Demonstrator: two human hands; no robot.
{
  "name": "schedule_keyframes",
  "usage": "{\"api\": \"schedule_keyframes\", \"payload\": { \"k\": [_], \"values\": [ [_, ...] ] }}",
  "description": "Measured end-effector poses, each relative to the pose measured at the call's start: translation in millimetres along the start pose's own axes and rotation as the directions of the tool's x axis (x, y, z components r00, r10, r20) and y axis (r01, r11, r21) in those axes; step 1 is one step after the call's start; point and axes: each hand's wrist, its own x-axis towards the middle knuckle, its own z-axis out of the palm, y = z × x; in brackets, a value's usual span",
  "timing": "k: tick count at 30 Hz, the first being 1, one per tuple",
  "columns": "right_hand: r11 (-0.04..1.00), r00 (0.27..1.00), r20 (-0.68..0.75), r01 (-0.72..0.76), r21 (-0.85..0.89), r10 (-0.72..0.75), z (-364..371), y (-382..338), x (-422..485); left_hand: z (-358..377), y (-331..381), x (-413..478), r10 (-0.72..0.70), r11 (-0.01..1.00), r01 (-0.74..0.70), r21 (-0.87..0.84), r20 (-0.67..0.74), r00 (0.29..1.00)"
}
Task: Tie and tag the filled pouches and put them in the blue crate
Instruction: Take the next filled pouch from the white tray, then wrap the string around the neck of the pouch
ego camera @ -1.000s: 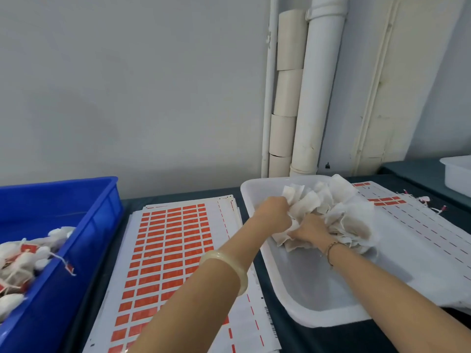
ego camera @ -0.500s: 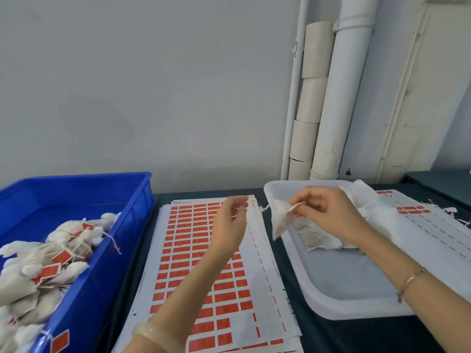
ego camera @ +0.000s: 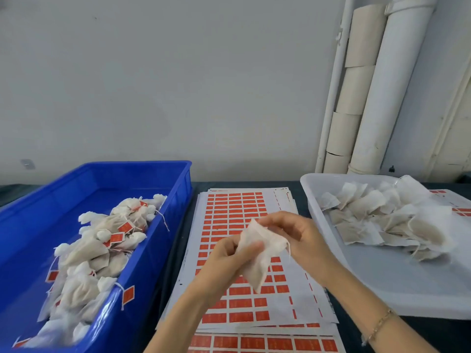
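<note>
A filled white pouch (ego camera: 262, 253) hangs above the sheets of red tags (ego camera: 234, 207) in the middle of the table. My left hand (ego camera: 226, 258) grips its left side, thumb over the fabric. My right hand (ego camera: 293, 235) pinches its top right, where a thin string dangles. The blue crate (ego camera: 153, 179) stands at the left and holds several tied pouches with red tags (ego camera: 102, 245). A white tray (ego camera: 382, 289) at the right holds a heap of untied pouches (ego camera: 377, 220).
More tag sheets (ego camera: 265, 343) lie at the front edge, and others (ego camera: 458, 207) lie beyond the tray at the far right. White pipes (ego camera: 382, 85) and cardboard tubes stand against the wall behind the tray. Dark cloth covers the table.
Both hands left the heap in the white tray, carrying one pouch left over the tag sheets. The head camera turned left, so the blue crate shows more fully.
</note>
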Motion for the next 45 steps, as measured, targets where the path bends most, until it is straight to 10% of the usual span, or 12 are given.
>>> {"api": "schedule_keyframes", "payload": {
  "k": [4,19,36,40,45],
  "values": [
    [0.954,0.952,-0.113,-0.271,0.128,0.286,16.9,27.0,-7.0,5.6,-21.2,-10.3,0.064,0.996,-0.042,0.084,-0.284,0.957],
    [0.903,0.992,-0.123,-0.059,-0.425,0.007,33.6,63.4,-18.4,13.4,-52.1,8.6,-0.027,0.986,0.098,0.136,-0.448,0.894],
    [0.847,0.950,-0.313,-0.183,-0.499,0.020,36.6,84.4,7.5,12.0,-54.3,2.0,-0.125,0.992,0.128,-0.005,-0.254,0.959],
    [0.916,0.878,-0.478,-0.191,-0.354,-0.002,38.1,85.2,12.3,6.4,-52.3,4.5,-0.322,0.937,0.295,-0.190,-0.134,0.937],
    [0.952,0.820,-0.570,-0.211,-0.222,0.048,27.7,88.0,17.3,-11.1,-65.5,10.6,-0.246,0.938,0.222,-0.264,-0.058,0.968]
  ]
}}
